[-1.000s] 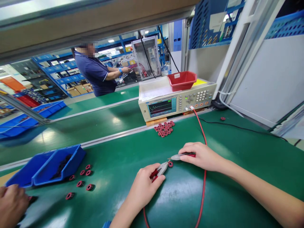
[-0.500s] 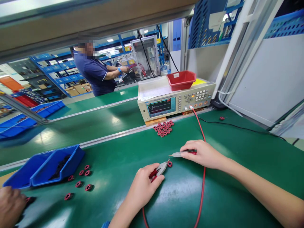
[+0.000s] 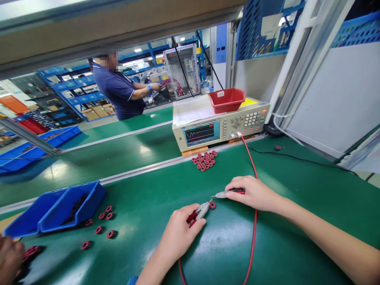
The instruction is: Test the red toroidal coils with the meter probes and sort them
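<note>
My left hand [image 3: 180, 227] is closed on a test clip [image 3: 202, 210] with red handles and grey jaws. Its jaws reach the thin wire ends of a small red-and-black wound motor core [image 3: 212, 205] lying on the green bench. From the right, my right hand [image 3: 252, 192] grips a second test clip [image 3: 222, 194], grey with red and black handles, its narrow tip at or near the same wires. Whether that tip touches them I cannot tell. A red cable [image 3: 254, 237] loops from the tester [image 3: 221, 122] under my hands. Its screen shows a wavy trace and red letters.
Behind my hands lies a cluster of wound cores [image 3: 204, 160]. Several more [image 3: 99, 230] lie at left beside blue bins [image 3: 89, 209]. Another person's hand [image 3: 10, 257] is at the lower left edge. A red tray [image 3: 227, 99] tops the tester; a person [image 3: 118, 87] stands beyond.
On the tester, a red lamp at the upper right is now lit and the orange one is off. The other person's hand has shifted left, exposing dark red cores. My hands stay nearly still.
</note>
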Demonstrator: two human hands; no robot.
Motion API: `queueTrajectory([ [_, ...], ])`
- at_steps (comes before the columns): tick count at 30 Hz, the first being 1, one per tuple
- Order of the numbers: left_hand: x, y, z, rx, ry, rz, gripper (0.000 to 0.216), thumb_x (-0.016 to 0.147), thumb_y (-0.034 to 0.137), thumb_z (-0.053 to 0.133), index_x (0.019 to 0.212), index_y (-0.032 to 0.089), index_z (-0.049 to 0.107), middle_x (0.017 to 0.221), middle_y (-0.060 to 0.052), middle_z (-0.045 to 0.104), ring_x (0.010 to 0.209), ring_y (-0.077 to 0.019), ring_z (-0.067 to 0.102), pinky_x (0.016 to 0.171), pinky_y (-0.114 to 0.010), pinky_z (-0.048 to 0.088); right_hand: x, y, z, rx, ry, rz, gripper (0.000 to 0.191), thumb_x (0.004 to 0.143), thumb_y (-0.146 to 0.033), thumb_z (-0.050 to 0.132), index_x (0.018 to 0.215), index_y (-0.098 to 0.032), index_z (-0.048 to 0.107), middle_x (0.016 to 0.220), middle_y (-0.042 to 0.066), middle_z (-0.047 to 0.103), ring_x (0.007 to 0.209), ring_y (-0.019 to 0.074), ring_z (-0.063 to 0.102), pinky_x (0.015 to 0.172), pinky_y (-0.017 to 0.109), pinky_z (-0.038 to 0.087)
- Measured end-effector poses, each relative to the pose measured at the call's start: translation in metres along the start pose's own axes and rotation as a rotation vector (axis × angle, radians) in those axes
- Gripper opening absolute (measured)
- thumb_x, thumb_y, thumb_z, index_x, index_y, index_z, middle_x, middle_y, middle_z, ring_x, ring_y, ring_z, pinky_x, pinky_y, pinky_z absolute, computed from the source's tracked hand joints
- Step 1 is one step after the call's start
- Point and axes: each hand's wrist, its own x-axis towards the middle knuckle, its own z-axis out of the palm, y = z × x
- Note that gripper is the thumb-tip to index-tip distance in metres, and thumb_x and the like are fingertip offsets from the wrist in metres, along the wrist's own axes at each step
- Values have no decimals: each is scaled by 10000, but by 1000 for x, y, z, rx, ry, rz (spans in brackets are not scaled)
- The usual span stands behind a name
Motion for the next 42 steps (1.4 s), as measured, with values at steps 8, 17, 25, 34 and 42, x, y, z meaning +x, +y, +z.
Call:
queueTrajectory([
  [8, -1, 0, 0, -18, -1, -2, 189, 811, 261, 529, 935, 185, 650, 742, 2, 638, 639, -146, 513, 604, -224, 369, 0, 0, 0, 3, -1, -9, 291, 865, -428, 483, 876, -245, 709, 801, 28, 658, 717, 161, 580, 641, 252, 403],
  [17, 0, 0, 0, -5, 1, -4, 197, 812, 267, 528, 943, 188, 651, 741, -1, 643, 639, -152, 520, 604, -227, 372, -1, 0, 0, -2, 4, -14, 309, 865, -439, 476, 865, -237, 710, 803, 32, 660, 725, 165, 583, 638, 253, 405],
  [25, 0, 0, 0, -5, 6, 1, 180, 812, 265, 523, 910, 180, 649, 723, 4, 630, 624, -144, 502, 598, -223, 367, 1, 3, -5, 86, -2, -29, 285, 853, -413, 497, 886, -224, 707, 805, 30, 670, 722, 162, 587, 658, 259, 415],
  [34, 0, -1, 1, -6, 10, 3, 187, 813, 281, 525, 912, 179, 647, 703, 8, 614, 604, -137, 482, 588, -218, 364, 0, 11, -16, 228, -115, -60, 290, 821, -420, 531, 860, -194, 709, 808, 34, 686, 733, 168, 603, 668, 260, 439],
  [42, 0, -1, 0, -6, 4, 6, 192, 821, 282, 515, 916, 180, 647, 697, 10, 605, 602, -137, 473, 586, -222, 360, 0, 11, -16, 220, -118, -87, 256, 825, -382, 542, 865, -191, 709, 803, 31, 689, 730, 163, 610, 676, 257, 443],
])
